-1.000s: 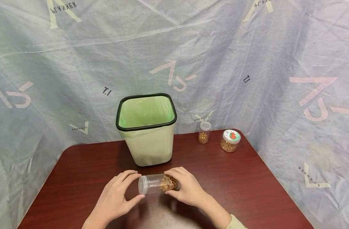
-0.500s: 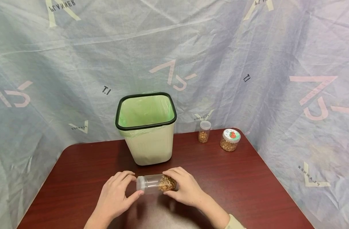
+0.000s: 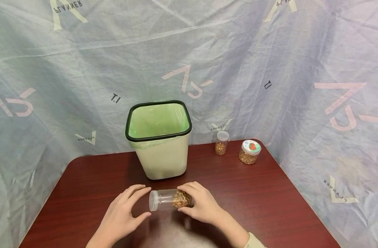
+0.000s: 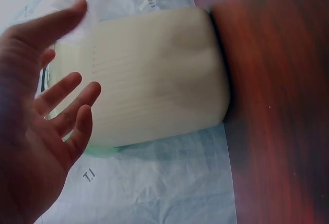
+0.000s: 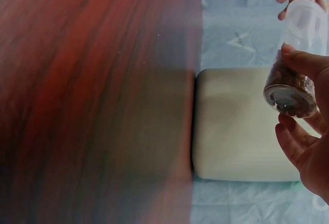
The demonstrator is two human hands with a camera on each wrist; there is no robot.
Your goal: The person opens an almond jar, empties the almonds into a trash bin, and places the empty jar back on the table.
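A clear plastic jar [image 3: 167, 199] of brown nuts or similar pieces lies sideways in the air above the table, its white translucent lid [image 3: 153, 200] facing left. Near its base my right hand [image 3: 202, 204] grips it between thumb and fingers. The pieces are gathered at that base end, which also shows in the right wrist view as a round bottom [image 5: 290, 100]. My left hand [image 3: 122, 210] is spread around the lid end, thumb below and fingers above, seemingly just apart from it. In the left wrist view the left hand's fingers [image 4: 64, 98] are loosely bent and hold nothing.
Behind the hands stands a cream waste bin [image 3: 164, 160] with a black rim and green liner. A slim lidded jar [image 3: 220, 146] and a squat jar [image 3: 248, 156] with a strawberry-pictured lid stand at the back right of the dark red table [image 3: 257, 199]. Printed cloth [image 3: 232, 58] hangs behind.
My left fingers come off the lid and spread wider, the left hand shifting slightly left. The jar stays nearly in place in my right hand.
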